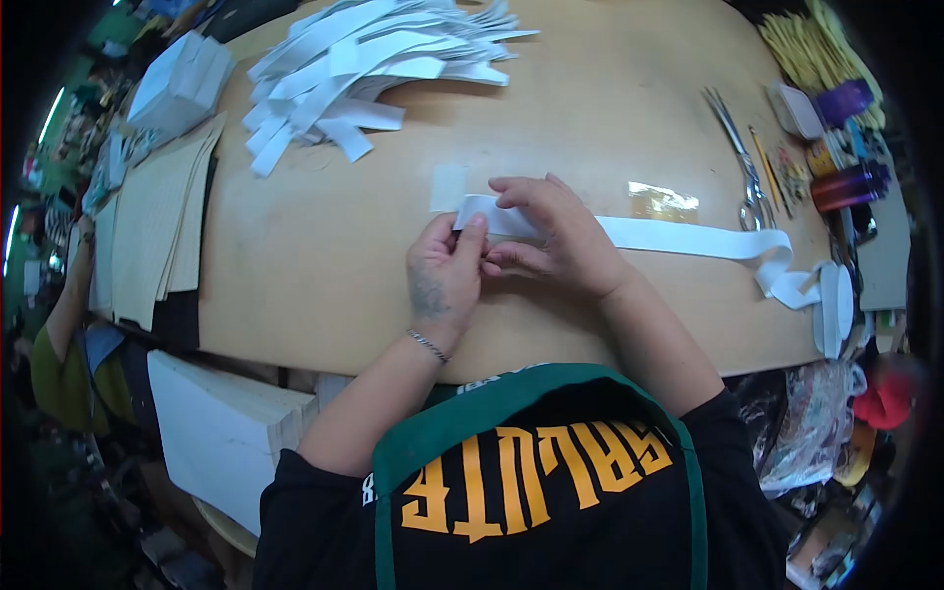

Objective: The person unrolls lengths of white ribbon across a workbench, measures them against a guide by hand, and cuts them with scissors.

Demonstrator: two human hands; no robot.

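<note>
A long white strip (pixel 678 237) runs across the table from its roll (pixel 834 309) at the right edge to my hands. My left hand (pixel 447 270) pinches the strip's free end between thumb and fingers. Over the strip, just to the right, my right hand (pixel 560 236) is curved with thumb and index finger apart; whether its lower fingers touch the strip is hard to tell. A pale rectangular piece (pixel 449 187) lies on the table just beyond the strip's end. Behind the strip is a shiny amber rectangle (pixel 664 203).
Cut white strips (pixel 364 74) are piled at the back left of the table (pixel 610 88). Scissors (pixel 744 162), a pencil (pixel 764 162) and a purple container (pixel 851 187) lie at the right. Beige sheets (pixel 162 221) and a white block (pixel 180 84) sit at the left. Another person's arm (pixel 71 285) shows far left.
</note>
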